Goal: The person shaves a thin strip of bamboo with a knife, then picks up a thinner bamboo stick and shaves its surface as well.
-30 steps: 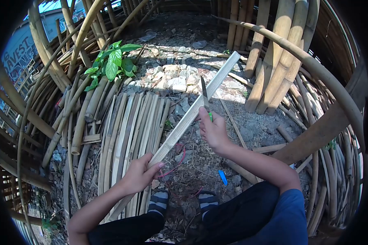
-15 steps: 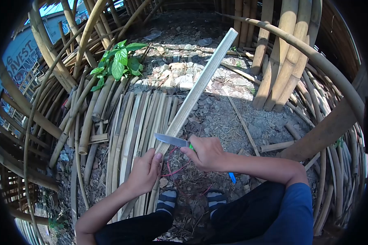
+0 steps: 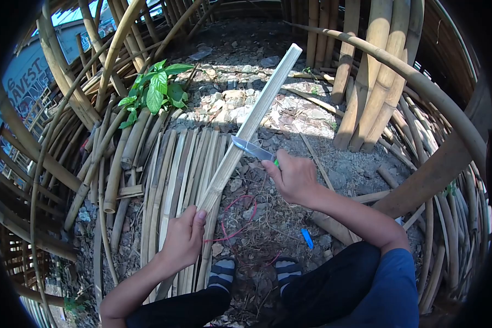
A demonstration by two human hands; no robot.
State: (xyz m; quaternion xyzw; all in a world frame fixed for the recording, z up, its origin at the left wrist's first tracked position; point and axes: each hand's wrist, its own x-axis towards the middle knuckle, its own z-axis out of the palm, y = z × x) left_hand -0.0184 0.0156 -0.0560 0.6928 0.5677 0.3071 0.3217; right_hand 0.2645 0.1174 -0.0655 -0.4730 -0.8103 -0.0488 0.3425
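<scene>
My left hand [image 3: 183, 238] is closed round the near end of a long split bamboo strip [image 3: 225, 169], which slants up and away to the right. In my right hand [image 3: 292, 175] is a knife [image 3: 251, 148] with a green handle, mostly hidden by the fingers. Its blade lies across the strip around mid-length, and a thin pale shaving seems to curl beside it. Below and to the left, several similar bamboo strips [image 3: 172, 180] lie side by side on the ground.
A red cord [image 3: 255, 210] loops on the ground near my feet, with a blue object [image 3: 307, 238] to its right. Thick bamboo poles [image 3: 385, 71] stand at the right; a leafy plant [image 3: 157, 90] grows at the left. A curved pole [image 3: 410, 68] arches across the upper right.
The knife has slid up the strip, away from my left hand, with my right hand moving forward and right. My left hand and the strip have shifted slightly down and left.
</scene>
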